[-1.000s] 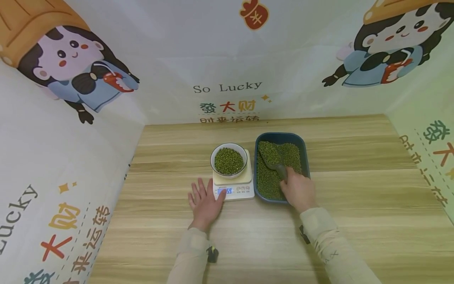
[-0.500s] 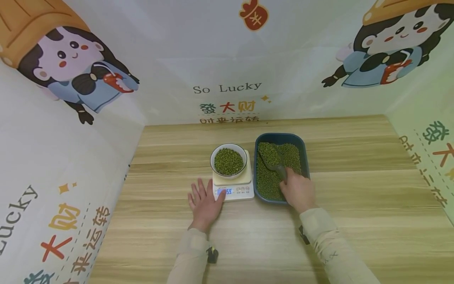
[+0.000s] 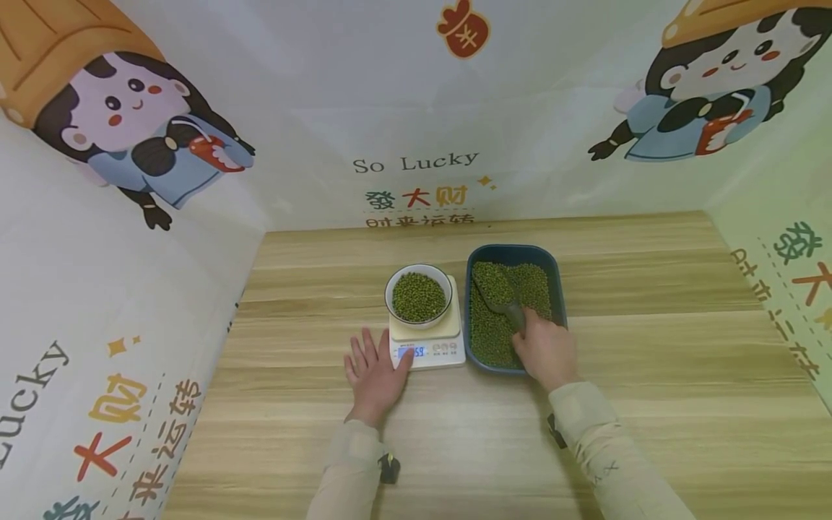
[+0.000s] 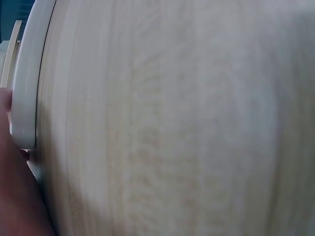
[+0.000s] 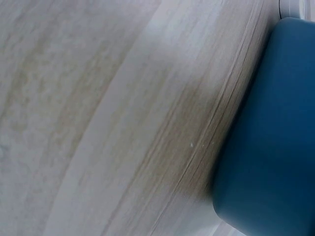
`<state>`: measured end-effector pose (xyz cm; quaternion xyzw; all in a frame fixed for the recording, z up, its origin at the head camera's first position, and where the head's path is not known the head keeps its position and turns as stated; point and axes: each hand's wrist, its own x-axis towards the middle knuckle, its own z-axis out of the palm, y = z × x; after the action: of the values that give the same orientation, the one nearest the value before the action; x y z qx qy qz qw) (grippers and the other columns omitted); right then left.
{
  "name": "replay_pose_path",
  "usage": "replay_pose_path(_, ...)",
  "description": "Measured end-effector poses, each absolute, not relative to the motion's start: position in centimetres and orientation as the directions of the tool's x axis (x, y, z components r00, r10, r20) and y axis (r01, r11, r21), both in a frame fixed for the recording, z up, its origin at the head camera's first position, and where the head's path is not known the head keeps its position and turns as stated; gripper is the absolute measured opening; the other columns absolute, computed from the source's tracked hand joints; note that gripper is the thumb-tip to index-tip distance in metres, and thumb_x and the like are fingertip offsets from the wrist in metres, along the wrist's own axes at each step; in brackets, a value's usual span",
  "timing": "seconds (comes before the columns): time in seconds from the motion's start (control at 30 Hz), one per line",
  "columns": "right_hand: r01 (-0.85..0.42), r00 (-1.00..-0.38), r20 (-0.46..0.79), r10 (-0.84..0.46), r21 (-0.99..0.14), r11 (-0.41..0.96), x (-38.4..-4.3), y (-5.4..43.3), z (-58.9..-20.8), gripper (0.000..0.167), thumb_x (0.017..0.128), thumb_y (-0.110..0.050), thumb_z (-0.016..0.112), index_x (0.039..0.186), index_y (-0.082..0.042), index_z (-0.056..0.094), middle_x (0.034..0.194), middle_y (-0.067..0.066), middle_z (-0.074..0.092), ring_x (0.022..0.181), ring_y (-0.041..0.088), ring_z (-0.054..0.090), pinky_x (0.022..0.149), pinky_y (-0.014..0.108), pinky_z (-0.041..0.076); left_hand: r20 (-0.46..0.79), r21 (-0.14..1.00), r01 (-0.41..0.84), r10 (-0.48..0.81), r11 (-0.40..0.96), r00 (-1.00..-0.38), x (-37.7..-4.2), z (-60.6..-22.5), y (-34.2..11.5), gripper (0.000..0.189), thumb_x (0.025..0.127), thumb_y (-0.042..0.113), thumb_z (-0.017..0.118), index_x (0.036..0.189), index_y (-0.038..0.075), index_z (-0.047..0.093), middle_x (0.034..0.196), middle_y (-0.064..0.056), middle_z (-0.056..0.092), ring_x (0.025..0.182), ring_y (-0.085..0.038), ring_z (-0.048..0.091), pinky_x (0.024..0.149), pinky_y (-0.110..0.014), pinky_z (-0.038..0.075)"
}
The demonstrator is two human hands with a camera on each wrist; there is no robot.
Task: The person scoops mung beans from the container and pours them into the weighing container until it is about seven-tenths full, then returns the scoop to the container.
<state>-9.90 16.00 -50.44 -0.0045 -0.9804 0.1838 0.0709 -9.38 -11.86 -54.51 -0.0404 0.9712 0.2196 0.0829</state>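
Observation:
In the head view, a white bowl (image 3: 388,292) of green mung beans (image 3: 419,297) stands on a white kitchen scale (image 3: 448,359) with a lit display. My left hand (image 3: 377,379) lies with fingers spread at the scale's front left corner, its thumb over part of the display, so only "59" reads plainly. My right hand (image 3: 549,352) grips the handle of a dark scoop (image 3: 516,315). The scoop's head, heaped with beans, lies in a blue tub (image 3: 562,303) of mung beans right of the scale. Part of the left hand (image 4: 17,191) shows beside the scale in the left wrist view.
Everything stands on a wood-grain table (image 3: 650,289). A printed cloth (image 3: 312,130) with cartoon figures and lettering walls it in at the back and both sides. The tub's blue outer wall (image 5: 275,132) fills the right of the right wrist view.

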Motion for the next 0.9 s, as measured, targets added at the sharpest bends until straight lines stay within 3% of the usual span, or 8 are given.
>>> replay_pose_path(0.9,-0.023,-0.989,0.145,0.031,-0.354,0.935,-9.83,15.98,-50.41,0.038,0.078,-0.019,0.06,0.109,0.001,0.055,0.058,0.005,0.056,0.042,0.017,0.047,0.038,0.031,0.036,-0.149,0.404,-0.106,-0.049,0.909,-0.988,-9.39,-54.73,-11.84,0.074,0.087,0.064,0.024,0.144,0.018,0.017,0.148,-0.014,-0.005,0.132,-0.034,-0.013,0.101,-0.054,-0.007)
